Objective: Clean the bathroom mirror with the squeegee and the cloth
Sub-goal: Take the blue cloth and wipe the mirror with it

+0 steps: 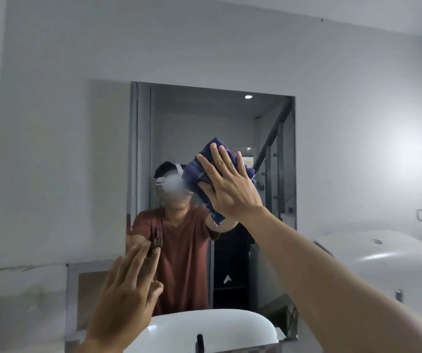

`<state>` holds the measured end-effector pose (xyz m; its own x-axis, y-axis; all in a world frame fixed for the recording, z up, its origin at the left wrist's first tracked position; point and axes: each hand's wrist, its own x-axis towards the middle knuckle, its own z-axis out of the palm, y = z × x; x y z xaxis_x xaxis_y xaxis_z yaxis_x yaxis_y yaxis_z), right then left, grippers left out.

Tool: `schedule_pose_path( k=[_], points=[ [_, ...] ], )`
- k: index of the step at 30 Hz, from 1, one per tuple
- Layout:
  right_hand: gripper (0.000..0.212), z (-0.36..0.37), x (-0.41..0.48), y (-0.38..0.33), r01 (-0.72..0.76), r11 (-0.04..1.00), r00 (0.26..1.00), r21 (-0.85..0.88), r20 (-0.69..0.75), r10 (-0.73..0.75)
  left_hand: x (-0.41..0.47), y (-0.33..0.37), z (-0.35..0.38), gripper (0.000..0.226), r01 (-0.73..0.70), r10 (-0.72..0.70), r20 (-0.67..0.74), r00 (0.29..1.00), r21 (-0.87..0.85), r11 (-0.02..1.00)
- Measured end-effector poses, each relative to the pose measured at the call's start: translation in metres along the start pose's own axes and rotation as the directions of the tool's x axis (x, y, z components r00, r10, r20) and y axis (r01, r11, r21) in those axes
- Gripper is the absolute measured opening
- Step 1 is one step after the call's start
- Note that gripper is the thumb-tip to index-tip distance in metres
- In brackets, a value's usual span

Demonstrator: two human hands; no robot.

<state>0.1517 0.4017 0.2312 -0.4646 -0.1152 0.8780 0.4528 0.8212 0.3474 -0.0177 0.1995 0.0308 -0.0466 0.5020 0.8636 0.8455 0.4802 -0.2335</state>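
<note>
The rectangular mirror (199, 118) hangs on the white wall straight ahead and reflects a person in a red shirt. My right hand (226, 186) lies flat with fingers spread, pressing a blue cloth (194, 171) against the glass at mid-height, right of centre. My left hand (131, 284) is raised near the mirror's lower left edge, fingers extended and holding nothing; its fingertips are at or close to the glass. No squeegee is in view.
A white basin (212, 324) sits below the mirror with a dark tap (199, 341) at the bottom edge. A second white basin-shaped fixture (383, 253) stands at the right. White wall surrounds the mirror.
</note>
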Motion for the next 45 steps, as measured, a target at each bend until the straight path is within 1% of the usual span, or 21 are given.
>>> schedule_pose_path(
  k=[5,8,11,16,20,26,28,30,33,35,38,39,42,45],
  points=[
    [0.061,0.000,-0.013,0.028,-0.168,0.985,0.985,0.037,-0.037,0.169,0.000,0.003,-0.003,0.072,-0.022,0.023,-0.033,0.999,0.018,1.000],
    [0.060,0.001,-0.021,0.044,-0.214,0.976,0.975,0.050,-0.051,0.216,0.001,0.005,-0.006,0.072,-0.028,0.029,-0.047,0.998,0.023,0.999],
    [0.059,0.003,-0.028,0.059,-0.253,0.966,0.965,0.059,-0.062,0.256,0.003,0.006,-0.009,0.071,-0.031,0.031,-0.064,0.997,-0.010,0.999],
    [0.059,0.012,-0.043,0.075,-0.366,0.927,0.924,0.084,-0.085,0.373,0.004,0.008,-0.014,0.070,-0.024,0.024,-0.012,1.000,0.007,1.000],
    [0.059,0.018,-0.060,0.071,-0.451,0.887,0.883,0.105,-0.095,0.460,0.004,0.007,-0.017,0.068,-0.033,0.031,0.028,0.999,0.064,0.997],
    [0.059,0.027,-0.095,0.048,-0.537,0.808,0.821,0.242,-0.072,0.567,0.005,0.005,-0.024,0.069,-0.029,0.027,0.029,0.999,0.064,0.998],
    [0.060,0.032,-0.110,0.039,-0.560,0.788,0.807,0.254,-0.049,0.589,0.006,0.005,-0.026,0.075,-0.040,0.039,0.019,0.999,0.066,0.997],
    [0.062,0.034,-0.125,0.029,-0.572,0.779,0.802,0.257,-0.023,0.597,0.006,0.006,-0.027,0.086,-0.033,0.032,0.023,0.999,0.060,0.998],
    [0.063,0.039,-0.143,0.012,-0.583,0.773,0.800,0.252,0.013,0.599,0.004,0.006,-0.028,0.091,-0.037,0.035,0.033,0.999,0.063,0.997],
    [0.062,0.043,-0.148,0.002,-0.593,0.768,0.795,0.243,0.022,0.606,0.000,0.007,-0.027,0.091,-0.047,0.043,0.053,0.998,0.071,0.996],
    [0.062,0.046,-0.143,-0.012,-0.593,0.769,0.796,0.240,0.027,0.605,-0.017,0.012,-0.023,0.083,-0.076,0.069,0.075,0.995,0.088,0.993],
    [0.063,0.045,-0.139,-0.016,-0.588,0.773,0.800,0.239,0.027,0.600,-0.023,0.013,-0.020,0.084,-0.086,0.079,0.087,0.993,0.090,0.992],
    [0.068,0.041,-0.123,-0.031,-0.528,0.821,0.844,0.216,0.030,0.535,-0.041,0.014,-0.011,0.094,-0.109,0.094,0.156,0.983,0.095,0.989],
    [0.069,0.040,-0.104,-0.053,-0.410,0.893,0.911,0.186,0.025,0.413,-0.044,0.015,-0.008,0.091,-0.122,0.102,0.168,0.980,0.113,0.986]
  ],
)
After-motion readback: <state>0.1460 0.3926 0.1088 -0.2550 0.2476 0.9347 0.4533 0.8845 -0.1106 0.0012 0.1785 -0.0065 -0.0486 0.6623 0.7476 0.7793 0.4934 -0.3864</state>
